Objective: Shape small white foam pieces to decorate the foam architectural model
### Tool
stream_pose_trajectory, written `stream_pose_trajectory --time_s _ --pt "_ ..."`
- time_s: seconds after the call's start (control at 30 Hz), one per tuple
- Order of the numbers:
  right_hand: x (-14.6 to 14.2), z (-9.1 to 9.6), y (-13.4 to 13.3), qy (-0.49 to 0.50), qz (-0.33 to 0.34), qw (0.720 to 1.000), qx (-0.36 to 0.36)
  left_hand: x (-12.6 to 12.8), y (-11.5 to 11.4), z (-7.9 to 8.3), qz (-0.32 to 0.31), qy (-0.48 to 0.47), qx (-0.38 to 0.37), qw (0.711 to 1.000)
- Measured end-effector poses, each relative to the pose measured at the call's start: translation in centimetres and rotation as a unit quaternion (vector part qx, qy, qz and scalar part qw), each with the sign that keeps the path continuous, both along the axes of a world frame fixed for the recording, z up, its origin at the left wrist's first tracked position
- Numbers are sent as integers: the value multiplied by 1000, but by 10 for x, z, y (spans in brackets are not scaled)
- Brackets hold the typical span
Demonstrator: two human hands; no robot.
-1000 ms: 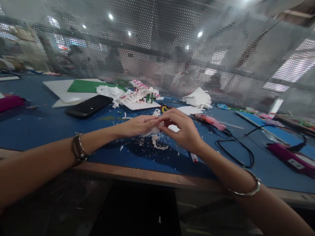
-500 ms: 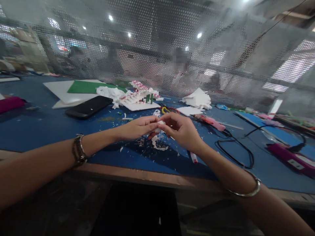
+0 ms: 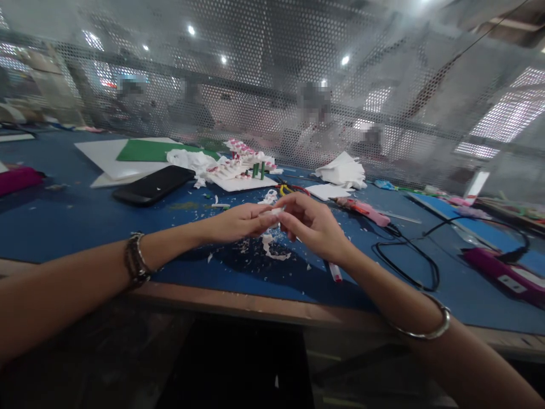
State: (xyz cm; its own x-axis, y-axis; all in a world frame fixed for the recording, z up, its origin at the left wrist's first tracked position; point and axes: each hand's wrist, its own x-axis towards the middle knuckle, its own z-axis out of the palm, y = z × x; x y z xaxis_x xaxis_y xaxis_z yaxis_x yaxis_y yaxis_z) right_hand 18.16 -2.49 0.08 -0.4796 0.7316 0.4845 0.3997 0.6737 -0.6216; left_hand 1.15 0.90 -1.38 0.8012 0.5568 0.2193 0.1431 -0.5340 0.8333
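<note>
My left hand (image 3: 238, 222) and my right hand (image 3: 314, 225) meet above the blue table (image 3: 76, 216), fingertips pinched together on a small white foam piece (image 3: 273, 212). Only a sliver of it shows between the fingers. White scraps and shavings (image 3: 272, 253) lie on the mat right under the hands. A bracelet sits on each wrist.
A black phone (image 3: 154, 184) lies at left, with white and green sheets (image 3: 140, 151) behind it. Small white and pink parts with green pegs (image 3: 246, 166) stand in the middle. Stacked white pieces (image 3: 343, 170), a pink tool (image 3: 366, 211), a black cable (image 3: 409, 267) and a perforated screen (image 3: 298, 85) are beyond.
The white piece has shrunk from view between the fingers; both hands rose slightly and shifted their pinch. Nothing else on the table moved.
</note>
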Motion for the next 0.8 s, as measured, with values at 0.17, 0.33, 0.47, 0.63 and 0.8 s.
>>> stream_pose_trajectory --time_s 0.17,0.33,0.47,0.63,0.8 --pt "1 0 1 -5 -2 1000 7 0 -3 4 -15 -9 1 1000" --pt "0 2 -1 -50 -38 993 97 2 -8 5 -32 -19 -25 999" --pt "0 3 -3 -47 -31 994 97 2 -7 2 -54 -9 -22 998" --pt "-1 1 -1 -49 -25 995 81 2 -7 1 -91 9 -85 992" --pt "-1 1 -3 -85 -40 983 156 1 -11 4 -95 2 -124 988"
